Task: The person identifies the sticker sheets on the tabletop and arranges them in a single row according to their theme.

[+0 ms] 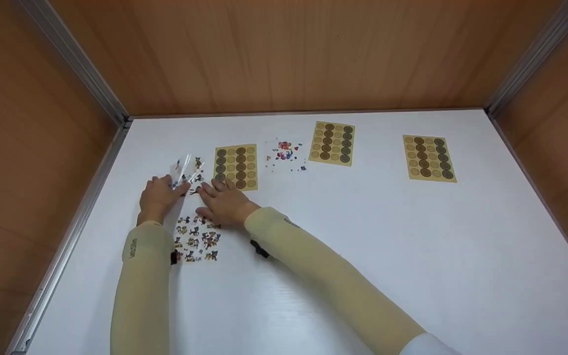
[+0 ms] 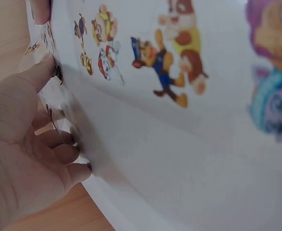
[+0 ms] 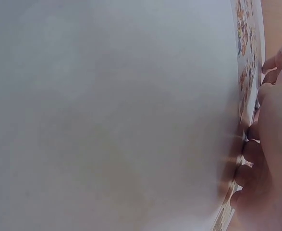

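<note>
My left hand [image 1: 158, 199] touches the lower left part of a clear, glossy sticker sheet [image 1: 185, 170] printed with small cartoon dogs. Its thumb and fingertips are spread apart there; in the left wrist view the thumb [image 2: 35, 74] lies on the sheet's edge. From the right, my right hand [image 1: 227, 202] rests with spread fingers between this sheet and a second cartoon sticker sheet [image 1: 194, 241] closer to me. In the right wrist view its fingertips [image 3: 246, 175] touch the printed surface. The palm hides part of the nearer sheet's top.
A tan sheet of round stickers [image 1: 236, 162] lies just beyond the right hand. Farther right are a small colourful sticker sheet [image 1: 284, 155] and two more tan sheets [image 1: 333, 143] [image 1: 429, 159]. Wooden panels [image 1: 303, 59] wall the white table [image 1: 363, 236] at back and sides.
</note>
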Demonstrator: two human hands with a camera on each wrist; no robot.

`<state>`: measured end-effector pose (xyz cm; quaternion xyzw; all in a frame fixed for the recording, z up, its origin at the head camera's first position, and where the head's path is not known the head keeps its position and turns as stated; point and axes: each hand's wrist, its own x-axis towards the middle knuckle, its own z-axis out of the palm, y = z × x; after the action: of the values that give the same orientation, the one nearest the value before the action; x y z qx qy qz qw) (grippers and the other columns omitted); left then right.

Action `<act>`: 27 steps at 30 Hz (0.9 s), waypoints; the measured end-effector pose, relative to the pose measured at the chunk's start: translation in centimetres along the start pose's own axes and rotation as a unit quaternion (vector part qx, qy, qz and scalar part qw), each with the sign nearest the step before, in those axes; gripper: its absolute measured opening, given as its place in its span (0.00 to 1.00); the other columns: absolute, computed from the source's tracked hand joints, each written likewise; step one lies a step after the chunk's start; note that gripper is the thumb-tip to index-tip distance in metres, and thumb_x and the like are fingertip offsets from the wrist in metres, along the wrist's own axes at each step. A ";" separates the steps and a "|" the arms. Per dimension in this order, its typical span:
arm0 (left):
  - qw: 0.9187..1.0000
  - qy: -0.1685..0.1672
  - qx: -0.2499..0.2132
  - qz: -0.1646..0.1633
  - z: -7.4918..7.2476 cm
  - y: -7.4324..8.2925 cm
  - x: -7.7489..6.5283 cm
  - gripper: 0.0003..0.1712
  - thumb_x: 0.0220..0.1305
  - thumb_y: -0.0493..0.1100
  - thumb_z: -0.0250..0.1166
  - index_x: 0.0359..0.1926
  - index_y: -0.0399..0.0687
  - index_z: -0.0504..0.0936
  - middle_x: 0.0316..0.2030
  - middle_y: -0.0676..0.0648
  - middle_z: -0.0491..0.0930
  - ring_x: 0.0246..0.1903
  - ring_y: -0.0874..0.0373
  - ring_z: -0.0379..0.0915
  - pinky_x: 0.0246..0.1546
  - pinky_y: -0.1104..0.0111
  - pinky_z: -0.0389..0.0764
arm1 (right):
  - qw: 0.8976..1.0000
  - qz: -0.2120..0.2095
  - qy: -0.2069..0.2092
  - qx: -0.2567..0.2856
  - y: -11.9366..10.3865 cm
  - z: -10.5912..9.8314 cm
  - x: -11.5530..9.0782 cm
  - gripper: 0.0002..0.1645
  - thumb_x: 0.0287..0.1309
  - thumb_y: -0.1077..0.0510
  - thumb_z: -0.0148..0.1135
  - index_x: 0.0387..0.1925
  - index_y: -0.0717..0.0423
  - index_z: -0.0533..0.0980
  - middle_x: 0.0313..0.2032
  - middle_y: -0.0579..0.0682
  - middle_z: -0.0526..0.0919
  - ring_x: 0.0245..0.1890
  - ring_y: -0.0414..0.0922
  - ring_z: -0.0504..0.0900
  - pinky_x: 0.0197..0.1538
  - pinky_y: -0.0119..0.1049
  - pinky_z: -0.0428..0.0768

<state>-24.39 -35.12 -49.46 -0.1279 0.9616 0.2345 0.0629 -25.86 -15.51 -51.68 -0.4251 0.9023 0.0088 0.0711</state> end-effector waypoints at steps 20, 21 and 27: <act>0.998 0.005 -0.069 0.010 -0.1 1.7 -0.9 0.37 0.77 0.53 0.51 0.75 0.33 0.58 0.65 0.27 0.70 0.59 0.32 0.72 0.59 0.43 0.75 | 1.000 0.007 0.005 -0.009 0.1 0.1 -0.2 0.39 0.79 0.35 0.24 0.81 0.47 0.48 0.79 0.44 0.50 0.79 0.48 0.48 0.79 0.48 0.47; 0.997 0.002 -0.081 0.008 -0.1 1.8 -0.8 0.38 0.78 0.55 0.49 0.76 0.34 0.56 0.66 0.27 0.69 0.62 0.31 0.70 0.61 0.43 0.73 | 1.000 0.008 0.004 -0.010 0.2 0.1 -0.1 0.39 0.79 0.35 0.24 0.81 0.47 0.48 0.79 0.44 0.50 0.79 0.48 0.47 0.79 0.48 0.46; 0.990 0.002 -0.143 -0.006 -0.2 2.1 -0.7 0.41 0.80 0.61 0.39 0.80 0.40 0.47 0.70 0.30 0.64 0.68 0.33 0.63 0.68 0.42 0.64 | 0.999 0.007 -0.001 -0.036 -0.1 0.0 0.1 0.39 0.79 0.35 0.22 0.81 0.48 0.47 0.80 0.45 0.49 0.79 0.49 0.47 0.79 0.49 0.46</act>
<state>-24.31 -33.30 -48.27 -0.1415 0.9176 0.3689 0.0437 -25.84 -15.63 -51.69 -0.4209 0.9044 0.0423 0.0563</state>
